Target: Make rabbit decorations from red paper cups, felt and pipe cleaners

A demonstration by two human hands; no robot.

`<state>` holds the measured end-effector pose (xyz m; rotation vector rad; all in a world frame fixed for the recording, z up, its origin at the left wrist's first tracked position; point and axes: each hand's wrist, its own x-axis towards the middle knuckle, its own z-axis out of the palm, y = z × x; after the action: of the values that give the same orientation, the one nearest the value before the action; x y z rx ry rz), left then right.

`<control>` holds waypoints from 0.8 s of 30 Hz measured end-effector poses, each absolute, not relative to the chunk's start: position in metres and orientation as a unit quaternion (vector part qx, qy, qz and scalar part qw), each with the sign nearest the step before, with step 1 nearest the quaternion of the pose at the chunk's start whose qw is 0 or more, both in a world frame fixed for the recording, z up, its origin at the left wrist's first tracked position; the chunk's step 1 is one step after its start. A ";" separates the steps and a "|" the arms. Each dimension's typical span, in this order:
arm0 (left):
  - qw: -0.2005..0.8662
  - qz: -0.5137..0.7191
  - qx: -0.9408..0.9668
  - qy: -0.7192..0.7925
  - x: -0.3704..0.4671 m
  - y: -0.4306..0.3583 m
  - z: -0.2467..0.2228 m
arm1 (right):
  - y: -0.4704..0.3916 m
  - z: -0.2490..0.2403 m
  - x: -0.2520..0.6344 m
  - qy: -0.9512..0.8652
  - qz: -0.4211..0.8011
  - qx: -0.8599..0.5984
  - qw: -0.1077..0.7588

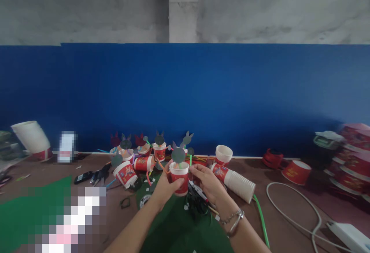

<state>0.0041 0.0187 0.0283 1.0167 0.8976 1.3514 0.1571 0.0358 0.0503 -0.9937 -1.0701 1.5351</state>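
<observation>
The left hand (pixel 164 191) is wrapped around the red cup (pixel 179 173), apparently keeping it steady while the right hand (pixel 210 183) pinches the green stem (pixel 190 160) at its right side.

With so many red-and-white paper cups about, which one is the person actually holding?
The upright cup at the centre, with the left hand around it and the right hand at its side. Neither hand holds another.
</observation>
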 end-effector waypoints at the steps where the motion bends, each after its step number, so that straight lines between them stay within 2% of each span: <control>1: 0.574 0.578 0.436 0.382 0.004 0.019 0.029 | 0.036 0.050 0.158 -0.434 0.642 -0.404 0.486; 8: 0.545 0.648 0.381 0.371 0.001 0.021 0.033 | 0.042 0.045 0.158 -0.410 0.628 -0.364 0.552; 18: 0.523 0.713 0.303 0.356 -0.014 0.031 0.038 | 0.039 0.048 0.158 -0.439 0.609 -0.389 0.533; 24: 0.526 0.670 0.318 0.416 -0.021 0.029 0.043 | 0.037 0.047 0.157 -0.472 0.580 -0.412 0.521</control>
<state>-0.0209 0.0290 0.0433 0.7615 0.9952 1.6012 0.1570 0.0373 0.0471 -0.9865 -1.1314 1.3909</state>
